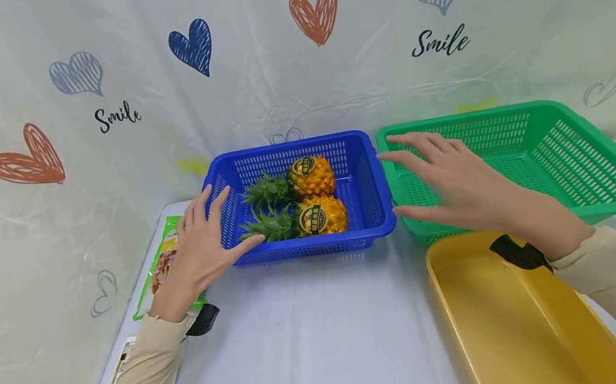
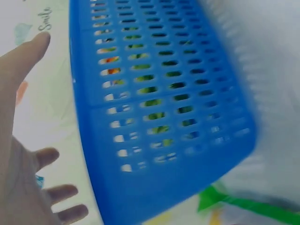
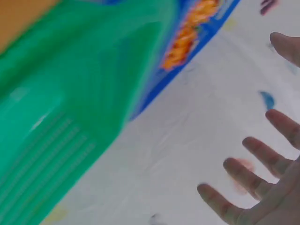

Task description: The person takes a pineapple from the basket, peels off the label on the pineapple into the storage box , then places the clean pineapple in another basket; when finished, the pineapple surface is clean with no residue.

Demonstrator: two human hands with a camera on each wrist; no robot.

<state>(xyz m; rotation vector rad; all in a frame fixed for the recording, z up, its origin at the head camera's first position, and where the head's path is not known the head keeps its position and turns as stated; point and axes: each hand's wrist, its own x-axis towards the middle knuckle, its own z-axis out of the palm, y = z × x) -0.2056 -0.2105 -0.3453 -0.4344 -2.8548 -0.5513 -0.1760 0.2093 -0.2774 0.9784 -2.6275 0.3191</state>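
Two small pineapples, an upper one (image 1: 312,177) and a lower one (image 1: 323,215), lie side by side in a blue basket (image 1: 315,242), leaves pointing left. At that basket's left end is my left hand (image 1: 201,234), fingers spread and nothing held; in the left wrist view it appears beside the basket's slotted wall (image 2: 173,93). My right hand (image 1: 443,175) hovers over the left part of a green basket (image 1: 579,165), its spread fingers pointing toward the blue basket. The right wrist view also has these fingers (image 3: 248,180) apart and holding nothing. Whether the left fingertips touch the rim, I cannot tell.
A yellow tub (image 1: 507,321) stands in front of the green basket, below my right forearm. On the left, a green food packet (image 1: 165,256) lies partly behind my left hand, with a white item (image 1: 119,369) nearer me. A heart-printed curtain (image 1: 264,59) hangs behind the baskets.
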